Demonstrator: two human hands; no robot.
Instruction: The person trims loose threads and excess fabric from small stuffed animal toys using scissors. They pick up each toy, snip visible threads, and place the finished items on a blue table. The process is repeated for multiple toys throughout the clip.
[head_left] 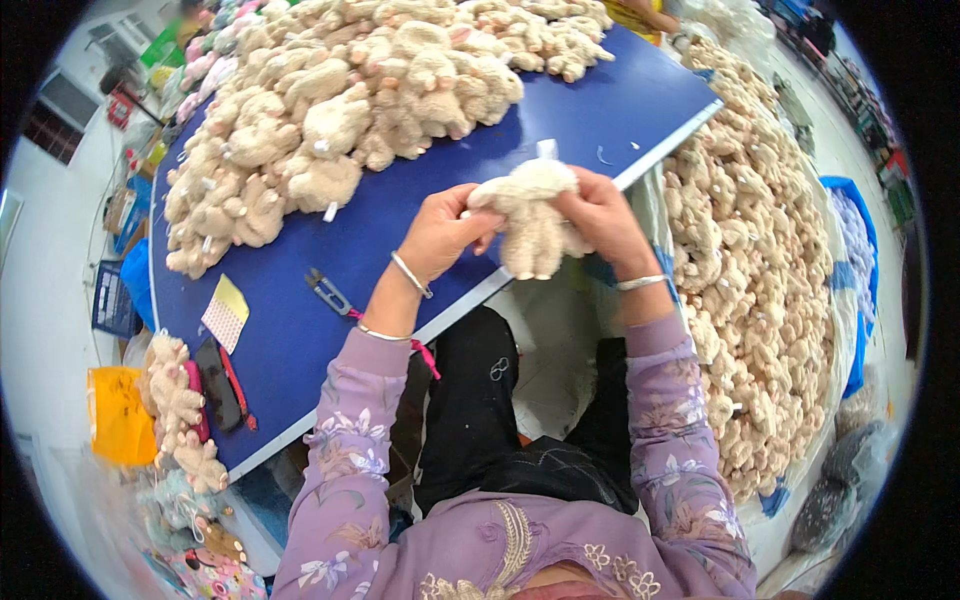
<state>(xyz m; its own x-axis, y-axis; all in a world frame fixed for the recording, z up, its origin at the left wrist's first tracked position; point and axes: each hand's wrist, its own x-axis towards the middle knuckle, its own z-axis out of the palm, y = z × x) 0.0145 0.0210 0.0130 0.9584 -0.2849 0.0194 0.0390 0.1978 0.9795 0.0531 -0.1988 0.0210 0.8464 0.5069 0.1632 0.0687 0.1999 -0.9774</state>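
By table's pale edge (462, 309), hands (437, 235) pinch cream plush toy (530, 215); bare tabletop (383, 212) between hands and toy pile (330, 130).

Cream plush toy (535, 205), fluffy, pinched between my left hand (440, 235) and right hand (612, 218) above near edge of table (620, 100); white tag (547, 149) at far end, 2 stubby legs (523, 262) pointing toward me.

Table (600, 110): blue-topped, pale-edged, slanting across my feed.
Wall (50, 230): white, bending along my left rim.
Window (62, 118): dark-paned, I see it upper left.
Floor (845, 105): pale, showing at my right.
Light: bright.
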